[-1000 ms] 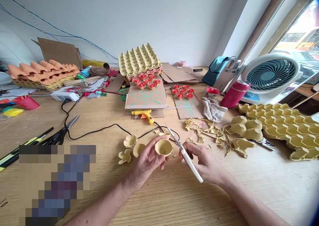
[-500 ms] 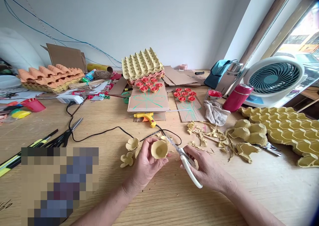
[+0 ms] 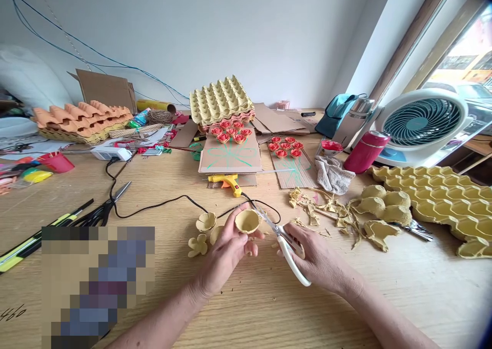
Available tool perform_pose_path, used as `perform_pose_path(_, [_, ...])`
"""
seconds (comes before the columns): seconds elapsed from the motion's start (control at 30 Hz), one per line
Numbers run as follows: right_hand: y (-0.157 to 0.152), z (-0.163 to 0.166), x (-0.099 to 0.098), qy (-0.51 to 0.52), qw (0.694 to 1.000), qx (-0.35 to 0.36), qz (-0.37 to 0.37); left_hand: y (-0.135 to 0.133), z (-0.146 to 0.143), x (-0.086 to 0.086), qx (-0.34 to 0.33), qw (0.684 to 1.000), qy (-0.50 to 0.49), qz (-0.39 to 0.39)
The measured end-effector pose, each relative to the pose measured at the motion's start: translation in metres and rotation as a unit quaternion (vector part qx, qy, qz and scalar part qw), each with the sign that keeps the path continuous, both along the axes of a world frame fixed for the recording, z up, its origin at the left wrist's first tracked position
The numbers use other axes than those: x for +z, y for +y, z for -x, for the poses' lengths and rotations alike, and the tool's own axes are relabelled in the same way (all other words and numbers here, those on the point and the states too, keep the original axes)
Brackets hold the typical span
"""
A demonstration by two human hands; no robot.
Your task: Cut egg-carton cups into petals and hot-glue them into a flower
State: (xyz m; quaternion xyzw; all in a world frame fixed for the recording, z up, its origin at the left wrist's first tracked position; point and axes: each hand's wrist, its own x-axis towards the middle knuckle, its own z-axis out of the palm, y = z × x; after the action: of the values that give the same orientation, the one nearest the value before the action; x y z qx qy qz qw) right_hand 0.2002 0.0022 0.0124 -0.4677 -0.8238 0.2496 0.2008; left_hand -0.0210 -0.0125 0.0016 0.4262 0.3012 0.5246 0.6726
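Observation:
My left hand (image 3: 229,249) holds a yellowish egg-carton cup (image 3: 247,222) between thumb and fingers, its hollow side tilted toward me. My right hand (image 3: 317,257) grips white-handled scissors (image 3: 294,267), whose blades point up and left at the cup's right edge. Whether the blades touch the cup I cannot tell. Just left of my left hand lie a scalloped carton cup (image 3: 206,221) and a petal-shaped carton piece (image 3: 197,245); another piece is partly hidden behind my fingers.
Ahead lies a yellow glue gun (image 3: 226,182) with its black cord (image 3: 161,204). Red carton flowers (image 3: 230,132) rest on cardboard (image 3: 228,157). At right are carton scraps (image 3: 311,210), egg trays (image 3: 434,195), a cloth (image 3: 334,175) and a red bottle (image 3: 367,151). Black scissors (image 3: 103,210) lie left.
My left hand has turned the cup, so its opening tips more upward and it sits slightly higher. The left fingers have shifted on it. My right hand with the scissors has barely moved.

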Motion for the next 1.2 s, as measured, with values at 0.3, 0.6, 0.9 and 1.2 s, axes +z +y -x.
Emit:
perform_pose_path(0.3, [-0.001,0.0,-0.003,0.0,1.0,0.012,-0.012,0.002,0.001,-0.006,0.053,0.991,0.088,-0.08])
perform_pose_path(0.6, [-0.006,0.006,-0.005,-0.009,0.998,0.017,-0.056,-0.002,-0.004,-0.021,0.165,0.952,0.19,-0.175])
perform_pose_path(0.9, [-0.007,0.008,-0.003,-0.012,0.998,0.011,-0.064,-0.003,-0.005,-0.024,0.155,0.95,0.204,-0.18])
perform_pose_path(1.2, [-0.006,0.003,-0.003,-0.032,0.996,0.021,-0.084,-0.003,-0.002,-0.021,0.131,0.954,0.196,-0.188])
